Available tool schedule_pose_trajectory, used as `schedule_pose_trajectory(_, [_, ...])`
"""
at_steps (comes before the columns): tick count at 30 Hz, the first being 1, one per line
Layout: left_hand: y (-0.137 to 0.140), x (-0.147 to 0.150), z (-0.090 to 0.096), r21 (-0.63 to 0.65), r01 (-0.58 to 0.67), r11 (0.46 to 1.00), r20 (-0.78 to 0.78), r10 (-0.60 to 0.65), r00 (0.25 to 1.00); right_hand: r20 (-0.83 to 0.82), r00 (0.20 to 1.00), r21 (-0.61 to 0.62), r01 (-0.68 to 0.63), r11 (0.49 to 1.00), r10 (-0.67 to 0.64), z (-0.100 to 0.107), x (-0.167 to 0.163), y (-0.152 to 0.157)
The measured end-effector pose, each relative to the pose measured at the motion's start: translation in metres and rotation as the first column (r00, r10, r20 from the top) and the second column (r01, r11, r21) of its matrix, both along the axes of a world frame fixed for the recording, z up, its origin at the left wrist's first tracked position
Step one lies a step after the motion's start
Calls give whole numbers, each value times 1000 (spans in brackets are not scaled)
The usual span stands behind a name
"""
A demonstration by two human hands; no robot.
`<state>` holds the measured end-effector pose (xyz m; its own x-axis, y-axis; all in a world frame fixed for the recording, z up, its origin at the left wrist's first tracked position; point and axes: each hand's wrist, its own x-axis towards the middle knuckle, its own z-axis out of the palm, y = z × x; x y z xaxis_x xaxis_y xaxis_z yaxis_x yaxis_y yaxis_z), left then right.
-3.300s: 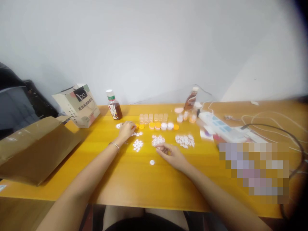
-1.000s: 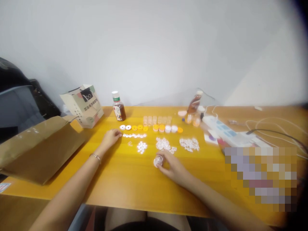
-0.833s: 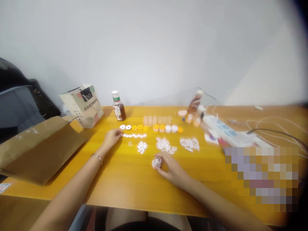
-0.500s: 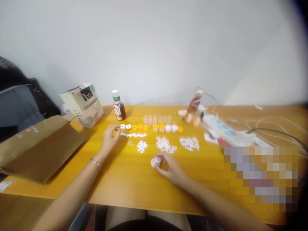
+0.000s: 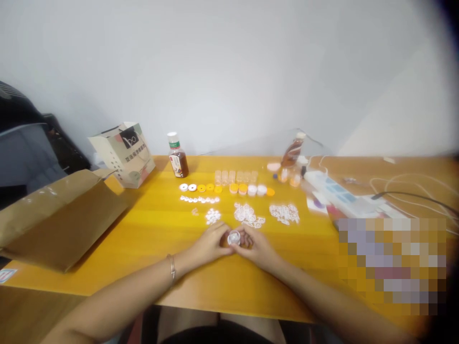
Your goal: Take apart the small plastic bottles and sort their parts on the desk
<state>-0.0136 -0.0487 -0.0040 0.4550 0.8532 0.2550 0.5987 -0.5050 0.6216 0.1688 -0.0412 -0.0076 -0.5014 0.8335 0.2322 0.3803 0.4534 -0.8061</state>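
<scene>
Both of my hands meet around a small round clear container [image 5: 234, 237] near the middle of the table. My right hand [image 5: 258, 247] grips its right side with curled fingers. My left hand [image 5: 214, 241] closes on its left side with thumb and fingertips; anything else in those fingers is too small to make out. Just beyond lie a pile of small white discs [image 5: 213, 216] and two heaps of clear flat pieces [image 5: 244, 213], [image 5: 284, 213]. Farther back are a row of small white pieces [image 5: 199, 199], white ring caps [image 5: 192, 188] and yellow ring caps [image 5: 210, 188].
Clear cylinders [image 5: 232, 177] stand behind lidded yellow and white pots [image 5: 243, 189]. A dark drink bottle [image 5: 178, 160], a paper bag [image 5: 125, 155] and a cardboard box [image 5: 64, 220] are at left. Another bottle [image 5: 294, 149], a power strip [image 5: 332, 191] and cables lie right.
My left hand has moved right and nearer, from beside the white ring caps to the clear container. My right hand still holds the container at about the same place.
</scene>
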Motion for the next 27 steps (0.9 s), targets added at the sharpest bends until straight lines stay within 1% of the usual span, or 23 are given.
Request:
schedule_pose_trajectory(3, [-1, 3, -4, -26, -38, 999, 28, 39, 999, 55, 992, 76, 106, 992, -110, 2, -3, -3])
schedule_pose_trajectory(5, [-4, 4, -4, -32, -44, 999, 28, 45, 999, 171, 967, 159, 162, 974, -189, 6, -5, -5])
schedule_pose_trajectory(6, [-4, 5, -3, -32, -45, 998, 26, 46, 999, 246, 947, 199, 159, 967, -206, 9, -6, -5])
schedule_pose_trajectory(9, [-5, 5, -2, -41, -31, 999, 27, 32, 999, 436, 882, 277, 55, 959, -177, 15, -9, -5])
schedule_pose_trajectory(12, [-2, 5, -3, -75, -19, 997, 42, 22, 999, 506, 854, 313, -54, 948, -119, 20, -10, -2])
schedule_pose_trajectory(15, [-1, 4, -4, -74, -24, 997, 56, 29, 998, 495, 868, 337, -145, 930, -44, 26, -10, 1])
schedule_pose_trajectory(18, [-2, 3, -3, -63, -12, 998, 60, 16, 998, 463, 885, 299, -211, 931, 52, 30, -6, 0])
schedule_pose_trajectory(20, [-2, 2, -1, -78, 7, 997, 52, -3, 999, 428, 902, 256, -182, 949, 58, 30, -4, -2])
schedule_pose_trajectory(22, [-3, 2, 0, -90, 26, 996, 43, -22, 999, 398, 917, 225, -83, 971, -14, 29, -2, -5])
schedule_pose_trajectory(23, [-4, 2, 1, -87, 28, 996, 40, -24, 999, 384, 922, 222, -38, 974, -52, 28, -2, -7])
schedule_pose_trajectory(24, [-4, 2, 2, -81, 23, 996, 38, -20, 999, 366, 928, 231, -22, 973, -66, 28, -2, -9])
schedule_pose_trajectory(25, [-4, 2, 2, -78, 19, 997, 36, -16, 999, 343, 938, 253, -38, 967, -53, 27, -3, -10])
schedule_pose_trajectory(27, [-4, 3, 1, -80, 23, 996, 37, -20, 999, 284, 959, 322, -111, 940, 17, 27, -4, -12])
